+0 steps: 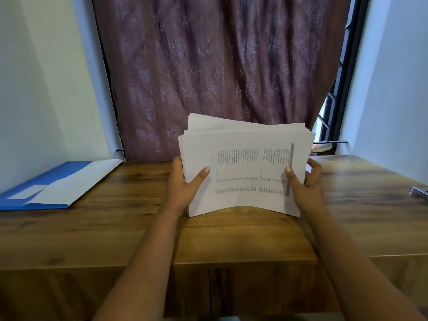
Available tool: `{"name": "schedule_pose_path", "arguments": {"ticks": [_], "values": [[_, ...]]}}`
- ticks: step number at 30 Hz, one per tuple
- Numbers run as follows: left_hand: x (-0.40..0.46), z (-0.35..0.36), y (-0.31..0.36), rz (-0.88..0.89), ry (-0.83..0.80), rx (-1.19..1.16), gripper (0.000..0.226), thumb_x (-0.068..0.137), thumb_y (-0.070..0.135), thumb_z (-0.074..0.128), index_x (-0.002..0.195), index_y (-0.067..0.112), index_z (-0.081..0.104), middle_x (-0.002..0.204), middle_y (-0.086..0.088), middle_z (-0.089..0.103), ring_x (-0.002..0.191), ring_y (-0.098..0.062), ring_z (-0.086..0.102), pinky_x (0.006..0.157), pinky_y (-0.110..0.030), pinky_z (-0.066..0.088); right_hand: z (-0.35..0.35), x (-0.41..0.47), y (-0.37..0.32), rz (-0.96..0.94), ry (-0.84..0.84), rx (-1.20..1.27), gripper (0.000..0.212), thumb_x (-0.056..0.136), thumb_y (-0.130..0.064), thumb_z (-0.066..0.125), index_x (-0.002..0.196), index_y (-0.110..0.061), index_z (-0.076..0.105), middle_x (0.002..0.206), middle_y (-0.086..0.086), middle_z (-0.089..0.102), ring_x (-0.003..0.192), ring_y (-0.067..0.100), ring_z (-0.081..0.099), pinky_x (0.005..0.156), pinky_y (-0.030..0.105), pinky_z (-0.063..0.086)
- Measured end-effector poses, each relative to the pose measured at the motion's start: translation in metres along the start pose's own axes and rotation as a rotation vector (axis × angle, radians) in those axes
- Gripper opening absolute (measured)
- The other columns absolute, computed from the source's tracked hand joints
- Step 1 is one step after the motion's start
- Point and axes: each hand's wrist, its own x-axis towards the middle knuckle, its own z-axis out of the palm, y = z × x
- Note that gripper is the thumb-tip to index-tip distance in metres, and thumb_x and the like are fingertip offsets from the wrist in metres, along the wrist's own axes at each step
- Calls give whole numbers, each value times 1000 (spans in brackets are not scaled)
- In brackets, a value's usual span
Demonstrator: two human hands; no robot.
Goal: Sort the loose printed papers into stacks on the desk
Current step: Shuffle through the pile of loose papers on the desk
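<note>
A wooden desk point(231, 232) stands against a pale wall, with a patterned maroon curtain point(208, 66) hanging behind it. Over the middle of the desk, the left hand point(185, 184) grips the left edge of a thick stack of papers point(245, 167), thumb on the front sheet and fingers curled behind. The right hand point(305, 186) clamps the right edge the same way, thumb on the printed side. The stack is held nearly upright, its bottom edge at the desk surface and bowed upward in the middle, the sheets fanned unevenly at the top. The front sheet carries a table of small print turned sideways. At the far left of the desk lies a blue folder point(41, 188), open, with a white sheet point(76, 181) lying in it. A small metallic object point(420, 192), cut off by the frame, sits at the right edge. A barred window point(333, 107) shows beside the curtain.
</note>
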Motion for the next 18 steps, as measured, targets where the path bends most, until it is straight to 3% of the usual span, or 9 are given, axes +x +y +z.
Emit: {"name": "schedule_pose_path", "arguments": {"ticks": [5, 8, 10, 13, 15, 18], "values": [[-9, 5, -16, -180, -161, 51, 46, 100, 46, 47, 141, 28, 35, 128, 11, 50, 120, -17, 49, 94, -37, 45, 7, -7, 17, 125, -38, -109, 37, 103, -30, 41, 137, -20, 32, 132, 3, 53, 115, 26, 54, 98, 49, 47], [-17, 5, -21, -265, -292, 132, 47, 103, 44, 38, 147, 26, 36, 132, 11, 48, 123, -16, 45, 101, -39, 42, 8, -12, 21, 137, -25, -208, 38, 103, -21, 40, 139, -15, 30, 135, 9, 52, 119, 32, 52, 100, 53, 45], [-18, 5, -19, -194, -242, 120, 36, 104, 40, 39, 137, 26, 47, 129, 11, 52, 115, -11, 50, 96, -35, 45, 5, -15, 11, 63, 13, -216, 38, 104, -17, 38, 141, -12, 30, 124, 6, 54, 108, 27, 56, 88, 46, 52], [-13, 1, 0, 3, 22, 28, 16, 104, 32, 43, 114, 27, 55, 107, 12, 63, 99, -4, 59, 79, -19, 48, -1, -18, -14, -161, 72, -253, 32, 105, -17, 36, 135, -8, 34, 107, 0, 51, 87, 19, 55, 61, 31, 50], [-9, -4, 12, 5, 51, -34, 14, 103, 32, 46, 114, 27, 53, 104, 20, 60, 97, 3, 57, 78, -14, 47, -3, -16, -23, -251, 73, -231, 34, 104, -19, 40, 136, -8, 33, 109, -1, 53, 89, 20, 56, 68, 35, 51], [-8, -13, 13, -7, 47, -145, 29, 95, 32, 62, 121, 27, 51, 115, 15, 64, 107, -7, 63, 88, -28, 53, -4, -16, -20, -156, 19, -98, 46, 97, -36, 54, 134, -25, 29, 125, -3, 57, 107, 19, 59, 88, 41, 52]]}}
